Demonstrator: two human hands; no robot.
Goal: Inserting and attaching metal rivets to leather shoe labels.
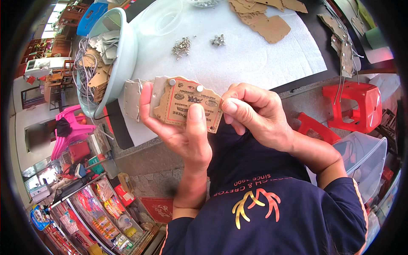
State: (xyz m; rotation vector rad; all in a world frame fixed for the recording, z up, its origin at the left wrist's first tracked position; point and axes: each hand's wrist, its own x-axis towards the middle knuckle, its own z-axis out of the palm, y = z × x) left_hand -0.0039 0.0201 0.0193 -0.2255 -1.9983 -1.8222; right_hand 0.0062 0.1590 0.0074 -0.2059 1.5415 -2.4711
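Observation:
My left hand point(180, 134) is closed around a tan printed tag point(180, 114) with wavy edges, its thumb lying across the printed face. Two round silver rivet heads point(199, 88) show along the tag's upper edge. Against its back sits a grey piece, and another grey plate point(133, 100) with small holes sticks out beyond my left fingers. At the tag's right corner, my right hand point(255, 112) is closed in a pinch. Something thin and pale shows by those fingertips, but the fingers hide what it is.
On the white sheet point(255, 55) lie two small piles of silver rivets point(182, 47), a clear bowl and more tan tags point(270, 27). A pale blue basin point(127, 46) holds cords and tags. More corded tags point(344, 53) hang at right, above a red stool point(355, 106).

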